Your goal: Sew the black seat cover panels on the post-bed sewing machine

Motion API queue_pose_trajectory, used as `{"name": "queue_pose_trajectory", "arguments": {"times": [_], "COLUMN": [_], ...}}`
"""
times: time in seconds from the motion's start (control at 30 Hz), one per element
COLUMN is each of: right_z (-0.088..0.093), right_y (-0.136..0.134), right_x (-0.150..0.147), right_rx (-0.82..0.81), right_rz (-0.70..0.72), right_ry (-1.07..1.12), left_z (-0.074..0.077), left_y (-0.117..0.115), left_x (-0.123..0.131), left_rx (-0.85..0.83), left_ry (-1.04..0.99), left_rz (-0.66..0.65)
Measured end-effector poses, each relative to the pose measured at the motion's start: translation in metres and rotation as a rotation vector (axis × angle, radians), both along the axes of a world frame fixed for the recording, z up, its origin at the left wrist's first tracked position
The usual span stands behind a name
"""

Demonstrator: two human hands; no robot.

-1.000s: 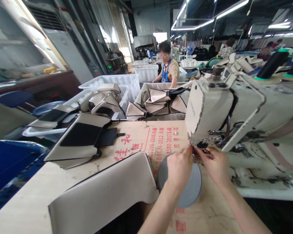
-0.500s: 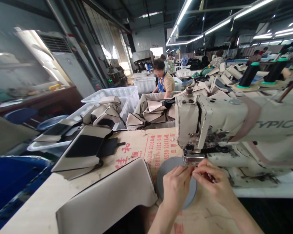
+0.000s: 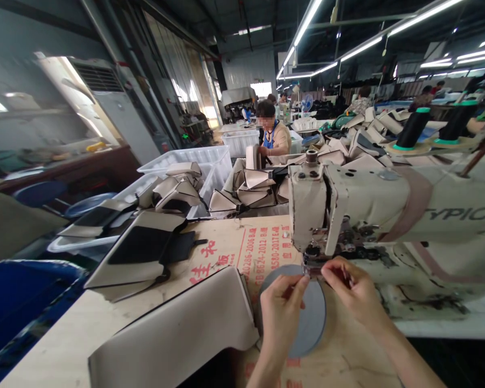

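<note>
A cream sewing machine (image 3: pixel 388 215) stands on the cardboard-covered table (image 3: pixel 242 242). Both my hands sit just below its needle area, over a round grey disc (image 3: pixel 311 323). My left hand (image 3: pixel 281 310) has its fingers pinched together, pointing up toward the needle. My right hand (image 3: pixel 350 288) is also pinched, right beside the presser foot (image 3: pixel 309 267). What the fingers hold is too thin to make out. A beige leather panel (image 3: pixel 173 334) lies to the left of my left arm.
A black-and-beige cover piece (image 3: pixel 139 253) lies at the table's left. White crates (image 3: pixel 194 161) with several beige pieces stand behind. A person in a blue apron (image 3: pixel 272 137) works at the back. Black thread cones (image 3: pixel 412 126) stand upper right. A blue bin (image 3: pixel 12 285) sits at left.
My head has pulled back and lifted, so the machine looks smaller. Both hands dropped slightly from the needle, then my right hand rose again to the presser foot.
</note>
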State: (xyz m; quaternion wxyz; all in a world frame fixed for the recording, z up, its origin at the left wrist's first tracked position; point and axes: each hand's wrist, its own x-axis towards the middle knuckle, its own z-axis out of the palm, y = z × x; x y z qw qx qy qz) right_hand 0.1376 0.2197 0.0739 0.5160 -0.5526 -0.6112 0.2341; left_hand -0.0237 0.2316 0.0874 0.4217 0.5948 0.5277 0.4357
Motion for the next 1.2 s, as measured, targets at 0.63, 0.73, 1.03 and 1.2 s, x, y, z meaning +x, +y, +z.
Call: {"name": "queue_pose_trajectory", "arguments": {"times": [0.63,0.73,1.03,1.2], "right_z": [-0.020,-0.025,-0.035,-0.032], "right_y": [0.026,0.029,0.029,0.025], "right_x": [-0.019,-0.019,-0.027,-0.030], "right_rx": [0.123,0.094,0.202,0.254], "right_rz": [-0.342,-0.337,-0.377,-0.472], "right_ry": [-0.493,-0.544,-0.501,-0.478], "left_z": [-0.036,-0.037,-0.031,-0.022], "left_y": [0.011,0.010,0.027,0.030], "left_x": [0.003,0.003,0.001,0.002], "left_rx": [-0.136,-0.127,0.013,0.081], "left_ry": [0.029,0.044,0.146,0.198], "left_rz": [-0.054,-0.070,-0.054,-0.106]}}
